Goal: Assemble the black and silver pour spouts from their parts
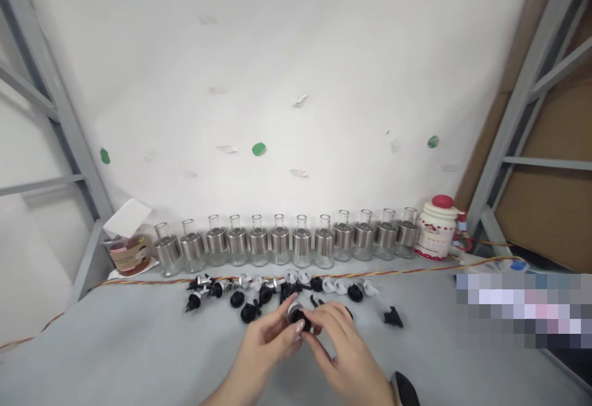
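Near the front of the grey table, my left hand (272, 338) and my right hand (340, 341) meet around a small black and silver bottle cap (296, 313). Thumb and fingers of my left hand grip it from the left. My right fingertips pinch its right side, partly covering the black part. Just beyond my hands lie loose black stoppers (248, 313), white plastic pieces (340, 287) and pour spouts with silver collars (197, 298). A separate black piece (393, 317) lies to the right of my right hand. Some parts are hidden behind my fingers.
Several glass bottles with metal sleeves (302, 242) stand in a row along the white wall. A red and yellow twisted cable (166, 282) runs before them. A cup (129, 255) stands left, a cream jar with a red lid (435, 230) right. Grey metal posts (522, 103) flank the table.
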### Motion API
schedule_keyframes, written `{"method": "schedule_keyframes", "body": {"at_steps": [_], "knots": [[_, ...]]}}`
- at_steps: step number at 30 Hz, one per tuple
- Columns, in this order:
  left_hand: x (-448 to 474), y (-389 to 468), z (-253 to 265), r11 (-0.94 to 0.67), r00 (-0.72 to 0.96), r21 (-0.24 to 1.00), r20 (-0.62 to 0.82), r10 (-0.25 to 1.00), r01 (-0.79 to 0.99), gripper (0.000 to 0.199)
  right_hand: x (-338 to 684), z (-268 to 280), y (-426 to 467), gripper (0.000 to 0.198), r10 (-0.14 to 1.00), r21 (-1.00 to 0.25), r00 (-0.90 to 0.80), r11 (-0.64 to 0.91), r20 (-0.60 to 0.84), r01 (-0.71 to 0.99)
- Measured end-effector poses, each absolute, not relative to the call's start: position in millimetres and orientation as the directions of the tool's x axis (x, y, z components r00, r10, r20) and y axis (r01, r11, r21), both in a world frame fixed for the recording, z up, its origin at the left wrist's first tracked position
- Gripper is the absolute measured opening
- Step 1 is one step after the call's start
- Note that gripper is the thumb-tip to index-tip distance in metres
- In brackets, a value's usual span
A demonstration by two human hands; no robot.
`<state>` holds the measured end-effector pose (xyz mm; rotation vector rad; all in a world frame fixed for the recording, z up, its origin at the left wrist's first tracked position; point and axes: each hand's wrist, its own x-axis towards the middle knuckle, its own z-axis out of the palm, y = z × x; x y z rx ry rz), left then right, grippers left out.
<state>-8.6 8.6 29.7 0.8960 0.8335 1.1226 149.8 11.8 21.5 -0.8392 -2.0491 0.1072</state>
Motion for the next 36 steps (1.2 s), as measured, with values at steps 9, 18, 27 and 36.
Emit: {"method": "schedule_keyframes", "body": {"at_steps": [9, 18, 27, 36], "knots": [[-5.1, 8.0, 28.9, 0.01, 0.283, 0.931, 0.102, 0.954, -0.366, 0.048, 149.5, 17.7, 11.6, 0.029, 0.628, -0.438, -0.364, 0.759, 0.688, 0.482], [-5.5, 6.5, 28.7, -0.059, 0.226, 0.955, 0.129, 0.965, -0.292, 0.039, 147.2, 20.2, 10.0, 0.03, 0.581, -0.434, -0.408, 0.807, 0.704, 0.401], [-9.8, 7.9, 28.8, -0.076, 0.161, 0.951, 0.129, 0.979, -0.299, 0.036, 153.3, 33.8, 6.8, 0.031, 0.774, -0.74, -0.361, 0.619, 0.52, 0.264], [-9.5, 1.2, 22.8, -0.198, 0.329, 0.969, 0.237, 0.914, -0.148, 0.033, 145.3, 31.6, 12.4, 0.024, 0.887, -0.917, -0.354, 0.368, 0.296, 0.155]]}}
